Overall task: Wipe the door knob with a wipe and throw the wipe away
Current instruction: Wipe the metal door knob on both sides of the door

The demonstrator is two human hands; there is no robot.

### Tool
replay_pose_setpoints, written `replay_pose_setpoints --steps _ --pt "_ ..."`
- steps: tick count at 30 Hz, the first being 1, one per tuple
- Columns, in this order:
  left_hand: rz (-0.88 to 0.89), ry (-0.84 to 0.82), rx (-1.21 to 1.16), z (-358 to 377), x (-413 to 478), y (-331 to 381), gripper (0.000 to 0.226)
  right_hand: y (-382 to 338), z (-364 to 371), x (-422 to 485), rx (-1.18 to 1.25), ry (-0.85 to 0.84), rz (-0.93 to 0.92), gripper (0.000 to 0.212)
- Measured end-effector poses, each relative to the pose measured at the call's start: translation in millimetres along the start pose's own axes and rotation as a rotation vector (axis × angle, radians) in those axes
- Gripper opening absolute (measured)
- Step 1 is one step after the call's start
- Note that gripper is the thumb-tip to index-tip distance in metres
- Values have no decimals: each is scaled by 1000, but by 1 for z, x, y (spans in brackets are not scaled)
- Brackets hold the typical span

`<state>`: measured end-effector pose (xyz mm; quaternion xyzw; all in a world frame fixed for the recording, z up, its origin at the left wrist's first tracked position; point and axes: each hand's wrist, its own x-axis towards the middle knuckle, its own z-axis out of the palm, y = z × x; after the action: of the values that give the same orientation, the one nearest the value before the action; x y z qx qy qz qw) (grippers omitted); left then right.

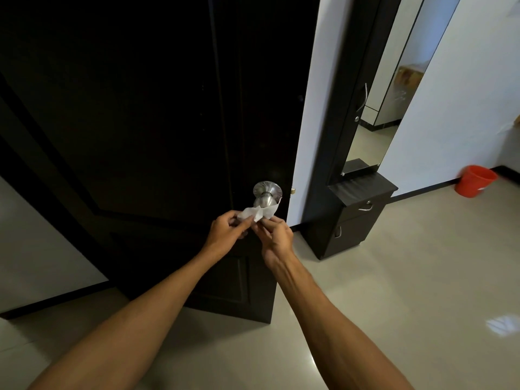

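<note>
A round silver door knob sticks out of the dark door near its right edge. A white wipe is draped under and against the front of the knob. My left hand pinches the wipe's left end, and my right hand pinches its right end. Both hands sit just below the knob, close together, with the wipe stretched between them.
A dark dressing unit with a tall mirror and drawers stands right of the door. An orange bucket sits by the white wall at the far right. Pale glossy tiles cover the floor.
</note>
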<state>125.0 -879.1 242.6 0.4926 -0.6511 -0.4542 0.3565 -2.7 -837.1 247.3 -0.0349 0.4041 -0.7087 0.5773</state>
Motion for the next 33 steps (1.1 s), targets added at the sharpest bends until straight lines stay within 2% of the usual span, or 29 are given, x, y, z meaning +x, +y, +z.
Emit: replay_pose_setpoints --steps 4,7,10,14,20,23,27,30,33 --pt "-83 110 -253 7 4 7 23 3 -2 3 -113 26 -14 13" --pt "-50 231 -334 15 12 24 17 1 -4 5 -110 31 -31 20" --pt "59 314 -249 25 25 40 9 -4 -3 8 -96 67 -86 25" --pt "169 368 48 33 34 52 21 -9 1 4 -195 143 -275 26" --pt "352 217 386 32 38 67 24 -20 5 -9 -469 304 -617 19" --pt "398 168 428 31 36 74 31 -27 10 -16 -603 249 -873 19" --pt "426 88 307 30 36 81 43 -34 13 -16 -845 83 -1134 18" --pt "438 -4 216 29 37 81 59 -32 9 -12 -1053 -50 -1151 22" --pt "459 -45 132 25 32 73 69 -31 3 -6 -1080 -103 -1036 25"
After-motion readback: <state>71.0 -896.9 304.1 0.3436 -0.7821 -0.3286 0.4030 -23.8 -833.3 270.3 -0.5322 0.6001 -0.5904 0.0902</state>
